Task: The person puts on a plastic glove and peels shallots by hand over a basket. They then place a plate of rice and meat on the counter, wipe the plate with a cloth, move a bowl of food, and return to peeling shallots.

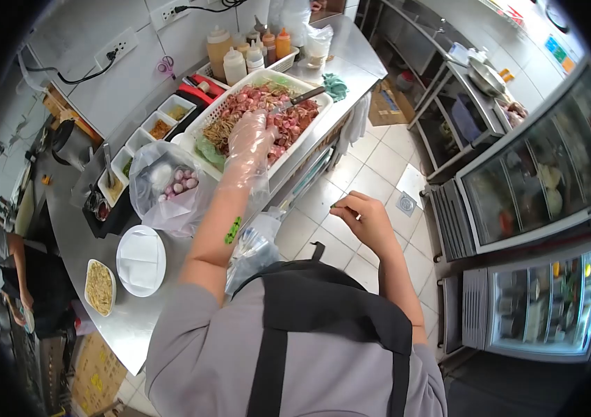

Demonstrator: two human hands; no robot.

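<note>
My left hand (248, 141), in a clear plastic glove, reaches into a white plastic basket (202, 154) of red shallots (294, 125). Its fingertips are hidden among the shallots and brown stalky scraps (220, 132), so their grip does not show. Just beyond the fingers a knife (307, 96) with a dark handle lies across the pile. My bare right hand (366, 219) is held over the floor, clear of the counter. Its thumb and fingers are pinched together, with a tiny dark bit at the tips that I cannot make out.
A plastic bag (144, 201) of peeled shallots stands left of the basket, near white plates (140, 260) and a bowl (100, 286) of pale food. Sauce bottles (234, 66) and a green cloth (335, 87) are behind. Glass-door fridges (542, 302) stand right; a person (28, 278) is at far left.
</note>
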